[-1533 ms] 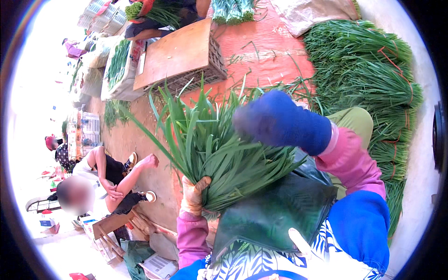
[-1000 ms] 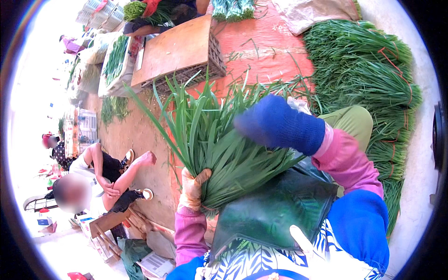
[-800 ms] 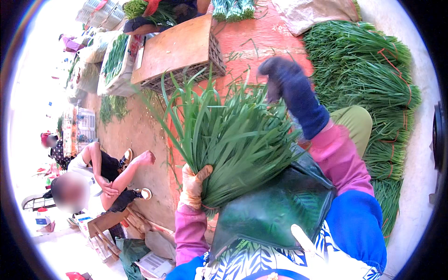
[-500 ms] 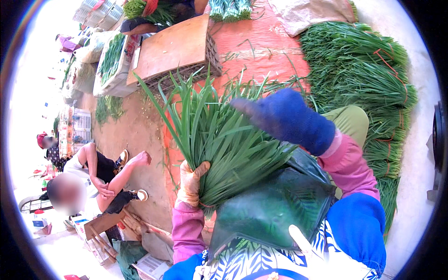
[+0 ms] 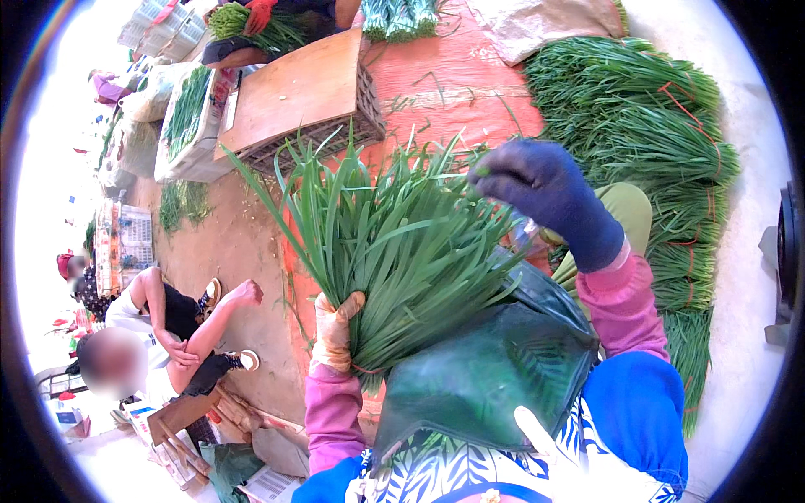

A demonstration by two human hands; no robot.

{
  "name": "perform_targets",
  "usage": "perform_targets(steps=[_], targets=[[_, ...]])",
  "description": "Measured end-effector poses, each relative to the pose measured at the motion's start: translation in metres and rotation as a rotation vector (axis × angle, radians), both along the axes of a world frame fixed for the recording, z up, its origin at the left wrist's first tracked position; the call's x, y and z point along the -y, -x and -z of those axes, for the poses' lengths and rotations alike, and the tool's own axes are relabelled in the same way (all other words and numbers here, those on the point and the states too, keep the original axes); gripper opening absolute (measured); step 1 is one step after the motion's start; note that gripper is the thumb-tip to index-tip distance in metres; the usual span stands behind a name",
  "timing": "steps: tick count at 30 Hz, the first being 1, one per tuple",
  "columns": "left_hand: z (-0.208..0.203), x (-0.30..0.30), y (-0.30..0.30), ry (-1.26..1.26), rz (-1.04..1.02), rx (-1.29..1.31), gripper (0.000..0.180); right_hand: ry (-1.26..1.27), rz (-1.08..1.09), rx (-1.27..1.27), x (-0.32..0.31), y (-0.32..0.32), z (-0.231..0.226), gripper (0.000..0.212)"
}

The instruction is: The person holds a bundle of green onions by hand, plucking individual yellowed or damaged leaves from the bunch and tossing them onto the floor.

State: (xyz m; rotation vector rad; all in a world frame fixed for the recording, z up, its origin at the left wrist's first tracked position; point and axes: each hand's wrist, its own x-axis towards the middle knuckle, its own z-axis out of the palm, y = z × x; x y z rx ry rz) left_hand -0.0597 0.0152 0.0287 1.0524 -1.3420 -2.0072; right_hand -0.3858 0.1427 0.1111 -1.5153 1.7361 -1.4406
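Observation:
My left hand (image 5: 337, 320), in a pale, stained glove, is closed round the lower part of a bunch of Chinese chives (image 5: 398, 243). The long green leaves fan upward and to the right, over a dark green apron (image 5: 490, 369) on my lap. Close to the cut ends a thin band goes round the bunch. My right hand (image 5: 537, 186), in a dark blue glove, is raised at the right side of the leaf tips. Its fingers are pinched together, with a bit of green leaf showing at the fingertips.
Banded chive bundles (image 5: 629, 142) are piled on the right. Ahead, a wooden board (image 5: 293, 92) lies on a crate by an orange-red ground sheet (image 5: 444, 67). A seated person (image 5: 189, 327) is on the left; another person's gloved hand (image 5: 260, 15) holds chives at the top.
My right hand has moved slightly right, and its fingers, pointing out over the leaves before, are now curled into a pinch. My left hand keeps its hold on the bunch.

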Motion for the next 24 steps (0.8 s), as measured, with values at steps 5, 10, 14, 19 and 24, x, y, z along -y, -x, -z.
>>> perform_targets(steps=[5, 10, 14, 19, 24], targets=[[-0.008, 0.003, -0.001, 0.023, 0.037, 0.014, 0.025, -0.216, 0.085, -0.402, 0.008, -0.023, 0.003, 0.039], [-0.009, -0.001, 0.0, 0.025, 0.011, 0.022, 0.026, -0.275, 0.027, -0.669, 0.038, -0.028, 0.033, 0.021], [-0.005, 0.002, -0.006, 0.029, 0.007, 0.04, 0.025, 0.072, 0.203, -0.289, 0.05, -0.012, 0.066, 0.014], [-0.01, 0.0, -0.007, 0.036, -0.032, 0.027, 0.027, 0.097, 0.333, 0.773, 0.016, 0.054, 0.071, 0.032], [-0.006, 0.004, -0.01, 0.039, -0.025, -0.035, 0.033, -0.111, 0.419, 0.041, 0.001, 0.023, 0.077, 0.025]])
